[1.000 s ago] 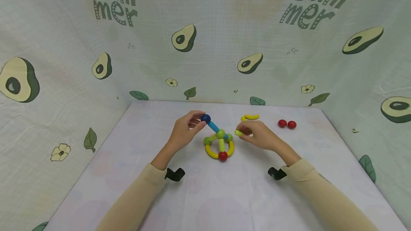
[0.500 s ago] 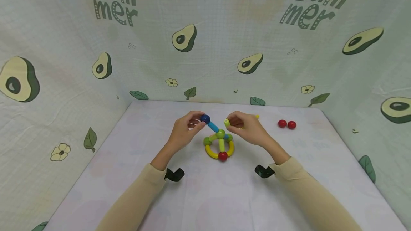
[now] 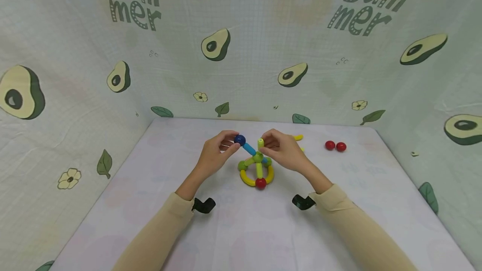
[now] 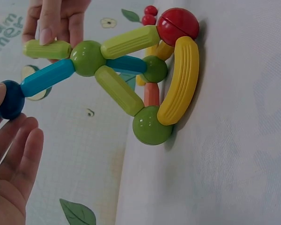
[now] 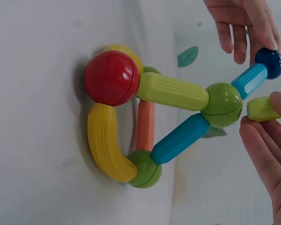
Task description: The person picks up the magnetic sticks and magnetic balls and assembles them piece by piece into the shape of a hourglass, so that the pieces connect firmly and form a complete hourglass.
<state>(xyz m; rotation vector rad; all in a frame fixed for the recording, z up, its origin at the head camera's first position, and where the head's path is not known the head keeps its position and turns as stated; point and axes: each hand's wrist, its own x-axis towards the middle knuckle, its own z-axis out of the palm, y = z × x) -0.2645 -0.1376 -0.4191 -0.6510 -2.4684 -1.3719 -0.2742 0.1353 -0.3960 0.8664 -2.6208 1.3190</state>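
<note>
A frame of magnetic sticks and balls stands on the table, with a green ball (image 5: 221, 104) on top. Its base joins a red ball (image 5: 111, 77), two lower green balls, curved yellow sticks (image 5: 100, 136) and an orange stick (image 5: 146, 124). From the top ball a light blue stick (image 3: 249, 149) slants up to a dark blue ball (image 3: 239, 139), which my left hand (image 3: 216, 149) pinches between thumb and fingers. My right hand (image 3: 282, 149) pinches a short yellow-green stick (image 3: 261, 144), held nearly upright with its lower end right at the top green ball.
Two loose red balls (image 3: 335, 146) lie side by side toward the back right of the table. Behind my right hand, a curved yellow stick (image 3: 298, 137) shows in part. A patterned cloth (image 3: 248, 95) hangs along the table's back edge.
My right hand has moved left with the yellow-green stick, tipping it from nearly level to upright over the top green ball. My left hand has stayed on the dark blue ball.
</note>
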